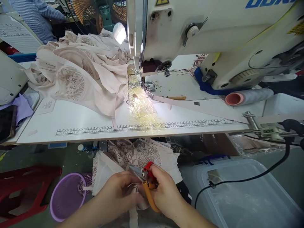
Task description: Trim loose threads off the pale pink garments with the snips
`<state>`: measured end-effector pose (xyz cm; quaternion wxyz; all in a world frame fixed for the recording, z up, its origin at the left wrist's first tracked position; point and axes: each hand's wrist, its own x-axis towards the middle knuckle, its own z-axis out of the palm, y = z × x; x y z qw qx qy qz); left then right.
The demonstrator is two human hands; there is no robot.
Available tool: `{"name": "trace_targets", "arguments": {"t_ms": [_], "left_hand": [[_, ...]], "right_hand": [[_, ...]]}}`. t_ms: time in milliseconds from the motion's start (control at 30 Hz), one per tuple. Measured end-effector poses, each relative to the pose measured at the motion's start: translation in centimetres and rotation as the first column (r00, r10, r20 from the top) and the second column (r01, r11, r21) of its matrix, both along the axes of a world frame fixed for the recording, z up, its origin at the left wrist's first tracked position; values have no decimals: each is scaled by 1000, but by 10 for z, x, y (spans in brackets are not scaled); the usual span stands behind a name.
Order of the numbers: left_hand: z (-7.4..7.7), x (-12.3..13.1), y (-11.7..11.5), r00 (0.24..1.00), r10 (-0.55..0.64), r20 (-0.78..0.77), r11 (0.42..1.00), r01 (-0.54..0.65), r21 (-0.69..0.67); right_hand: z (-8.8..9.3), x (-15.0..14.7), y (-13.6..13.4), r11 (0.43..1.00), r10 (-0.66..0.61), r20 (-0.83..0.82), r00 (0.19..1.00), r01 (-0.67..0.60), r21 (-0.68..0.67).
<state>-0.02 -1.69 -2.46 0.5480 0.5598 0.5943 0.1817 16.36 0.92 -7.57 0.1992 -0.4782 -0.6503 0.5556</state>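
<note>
Below the table's front edge, my right hand (166,193) grips scissors (149,186) with one red and one orange handle, blades pointing up and left. Close beside it on the left, my left hand (118,196) is closed on a strip of light beige fabric (133,217), which hangs down between the hands. The thumb of my left hand is slightly blurred. Beige lace fabric (144,152) lies behind both hands, partly under the table. A sewing machine (175,34) stands above, with a beige band (190,106) running to its needle area.
A pile of beige lace garments (78,72) covers the table's left part. A printed ruler (142,127) runs along the front edge. Lower left are a purple basket (68,198) and a red stool (26,190); lower right, a clear plastic bin (249,193) with a black cable across it.
</note>
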Motion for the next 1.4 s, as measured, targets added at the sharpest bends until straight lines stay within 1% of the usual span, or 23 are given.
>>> {"name": "trace_targets", "arguments": {"t_ms": [33,100,167,267,367,500,600,667,733,833,933,1000,1100,1167,1267,1400], "left_hand": [[0,0,-1,1000,-15,-24,1000,14,-26],[0,0,-3,997,-45,-68,998,42,-47],[-1,0,-4,994,-59,-94,998,57,-20],[-2,2,-6,991,-70,-110,996,76,50],[-3,5,-7,992,-56,-113,995,66,81],[-7,7,-11,993,-41,-115,995,52,91],[-11,7,-16,967,-65,-247,972,117,203],[-13,7,-18,922,-84,-379,935,204,291],[-12,8,-17,869,-99,-485,894,292,340],[-12,8,-14,835,-116,-538,864,352,361],[-12,6,-12,837,-105,-537,872,337,355],[-10,4,-12,853,-109,-510,897,306,319],[-3,2,-11,912,-128,-389,937,239,253],[2,1,-10,935,-100,-341,945,196,261],[6,-2,-10,931,-35,-363,927,166,335],[5,-10,-15,896,7,-444,871,213,443]], "right_hand": [[0,0,0,1000,-8,10,1000,8,-1],[0,-1,0,998,-22,9,1000,23,-53],[1,-2,0,994,-29,-2,1000,29,-109],[2,-3,0,989,-28,-16,999,25,-145],[3,-3,1,988,-33,-33,999,28,-152],[1,-3,-1,992,-30,-51,998,23,-124],[-2,-2,-2,994,-28,-51,998,23,-103],[-2,-2,-2,996,-29,-35,999,26,-89],[0,-1,-1,995,-18,-33,999,15,-95],[6,1,4,990,34,-57,998,-42,-136],[11,5,9,984,112,-57,992,-119,-133],[12,9,13,980,177,-40,983,-180,-89],[8,16,19,955,296,-10,955,-296,19],[5,21,24,930,356,29,934,-357,91],[2,28,33,897,414,57,908,-418,143],[4,35,42,861,489,52,871,-491,128]]}}
